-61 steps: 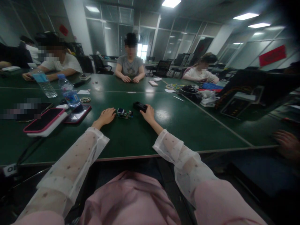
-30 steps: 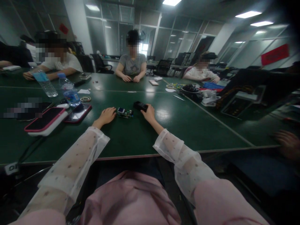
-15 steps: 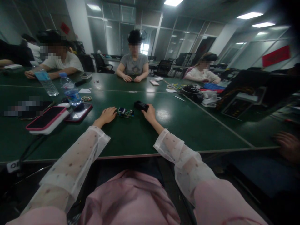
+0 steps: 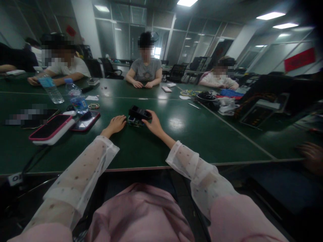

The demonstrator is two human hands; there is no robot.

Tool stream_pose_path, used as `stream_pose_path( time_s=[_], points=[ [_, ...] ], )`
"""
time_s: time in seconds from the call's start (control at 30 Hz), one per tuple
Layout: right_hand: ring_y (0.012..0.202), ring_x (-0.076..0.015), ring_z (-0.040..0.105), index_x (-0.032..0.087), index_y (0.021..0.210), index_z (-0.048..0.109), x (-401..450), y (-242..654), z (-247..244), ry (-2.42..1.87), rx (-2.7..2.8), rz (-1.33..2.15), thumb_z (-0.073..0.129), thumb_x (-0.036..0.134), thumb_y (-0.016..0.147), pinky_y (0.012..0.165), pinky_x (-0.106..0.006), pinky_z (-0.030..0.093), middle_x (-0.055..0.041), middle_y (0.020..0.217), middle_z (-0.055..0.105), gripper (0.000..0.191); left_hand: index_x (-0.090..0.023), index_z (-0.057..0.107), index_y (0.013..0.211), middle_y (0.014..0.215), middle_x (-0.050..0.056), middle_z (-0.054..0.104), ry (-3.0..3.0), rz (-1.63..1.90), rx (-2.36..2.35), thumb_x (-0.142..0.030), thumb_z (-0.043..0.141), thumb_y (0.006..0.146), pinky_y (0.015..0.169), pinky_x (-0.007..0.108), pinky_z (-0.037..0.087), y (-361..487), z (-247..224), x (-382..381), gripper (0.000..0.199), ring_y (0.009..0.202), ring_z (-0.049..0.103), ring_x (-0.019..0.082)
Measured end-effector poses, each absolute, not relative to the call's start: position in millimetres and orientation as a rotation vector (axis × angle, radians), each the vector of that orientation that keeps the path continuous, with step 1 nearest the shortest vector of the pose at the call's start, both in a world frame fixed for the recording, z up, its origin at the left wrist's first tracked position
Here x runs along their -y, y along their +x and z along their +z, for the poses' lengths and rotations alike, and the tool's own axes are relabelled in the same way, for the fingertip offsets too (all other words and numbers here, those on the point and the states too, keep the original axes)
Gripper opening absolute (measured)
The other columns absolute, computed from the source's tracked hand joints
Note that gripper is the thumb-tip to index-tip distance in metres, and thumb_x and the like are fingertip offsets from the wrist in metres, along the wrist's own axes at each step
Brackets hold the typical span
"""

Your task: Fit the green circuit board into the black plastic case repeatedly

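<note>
In the head view my right hand [image 4: 154, 125] grips a black plastic case [image 4: 137, 111] by its right end, thumb on the near side and fingers on the far side. The case is over a small green circuit board [image 4: 131, 119] with a little screen, and covers its far part. Whether the two touch I cannot tell. Just left of the board, my left hand [image 4: 116, 125] rests palm down on the green table [image 4: 141, 151], its fingers stretched out and holding nothing.
To the left are a pink-edged phone [image 4: 50, 127] on a white block, another phone [image 4: 87, 121], a tape roll [image 4: 94, 106] and water bottles [image 4: 78, 102]. Cables [image 4: 204, 96] and plastic bags lie right of centre. Several people sit around; one person [image 4: 145, 69] faces me.
My right hand has moved left with the black case, from beside the circuit board to over it. My left hand has stayed in place.
</note>
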State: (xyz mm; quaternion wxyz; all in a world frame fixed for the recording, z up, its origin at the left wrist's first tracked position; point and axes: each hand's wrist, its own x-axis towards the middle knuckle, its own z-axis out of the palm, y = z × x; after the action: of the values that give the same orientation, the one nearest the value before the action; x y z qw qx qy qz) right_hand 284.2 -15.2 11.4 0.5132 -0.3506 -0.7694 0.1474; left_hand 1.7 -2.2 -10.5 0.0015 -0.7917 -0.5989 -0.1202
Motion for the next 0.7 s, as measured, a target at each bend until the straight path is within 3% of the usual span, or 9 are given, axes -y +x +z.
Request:
stream_pose_path(
  time_s=[0.4, 0.7],
  points=[
    [0.108, -0.0309, 0.064, 0.02, 0.137, 0.051, 20.2, 284.0, 10.7, -0.841, 1.947, 0.369, 0.068, 0.059, 0.09, 0.097, -0.051, 0.055, -0.0159, 0.124, 0.063, 0.063, -0.02, 0.046, 0.154, 0.164, 0.01, 0.041, -2.51, -0.39, 1.886, -0.041, 0.031, 0.109, 0.125, 0.052, 0.028, 0.9, -10.5, -0.1, 0.052, 0.152, 0.035, 0.03],
    [0.116, -0.0318, 0.062, 0.021, 0.136, 0.051, 17.9, 286.3, 8.5, -0.896, 2.103, 0.405, 0.074, 0.042, 0.088, 0.1, -0.052, 0.053, -0.0154, 0.128, 0.063, 0.057, -0.021, 0.047, 0.153, 0.164, 0.01, 0.042, -2.505, -0.387, 1.887, -0.036, 0.035, 0.107, 0.124, 0.051, 0.03, 2.7, -8.1, 0.8, 0.049, 0.151, 0.037, 0.029]
  ],
)
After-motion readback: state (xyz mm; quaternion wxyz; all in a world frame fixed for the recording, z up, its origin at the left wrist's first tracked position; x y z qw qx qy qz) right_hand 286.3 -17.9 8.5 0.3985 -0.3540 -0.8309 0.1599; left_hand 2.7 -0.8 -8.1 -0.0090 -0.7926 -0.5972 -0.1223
